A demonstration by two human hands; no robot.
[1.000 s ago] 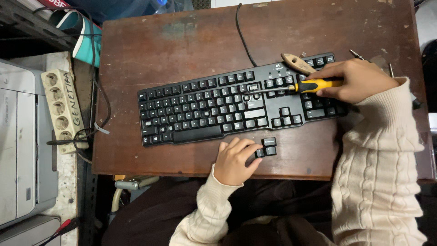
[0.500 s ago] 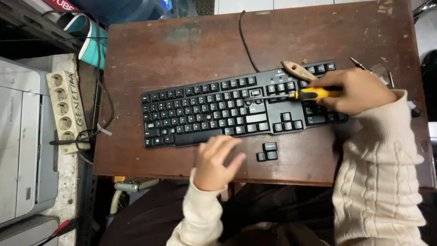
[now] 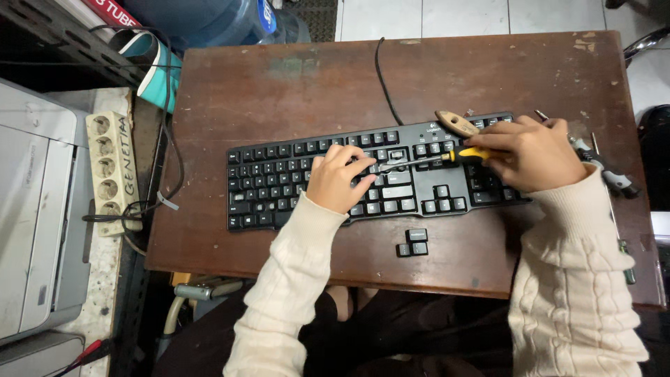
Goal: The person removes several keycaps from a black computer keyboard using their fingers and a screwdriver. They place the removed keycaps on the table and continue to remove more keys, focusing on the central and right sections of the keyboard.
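Observation:
A black keyboard (image 3: 279, 185) lies across the middle of a worn brown wooden table (image 3: 293, 91). My left hand (image 3: 336, 178) rests on its keys near the centre, fingers curled and touching the keys beside the screwdriver's tip. My right hand (image 3: 532, 153) grips a screwdriver (image 3: 457, 156) with a yellow and black handle; its metal shaft points left across the keys toward my left fingers. Three loose black keycaps (image 3: 413, 243) lie on the table just in front of the keyboard. A small wooden-handled tool (image 3: 456, 123) rests on the keyboard's top edge.
Hand tools (image 3: 606, 171) lie along the table's right side. The keyboard's cable (image 3: 382, 77) runs off the far edge. A beige power strip (image 3: 112, 167) and a grey printer (image 3: 31, 209) sit at the left. A blue water jug (image 3: 209, 17) stands behind.
My left hand left the loose keycaps at the table's front and moved up onto the keyboard's middle keys. The screwdriver's shaft now reaches leftward toward that hand.

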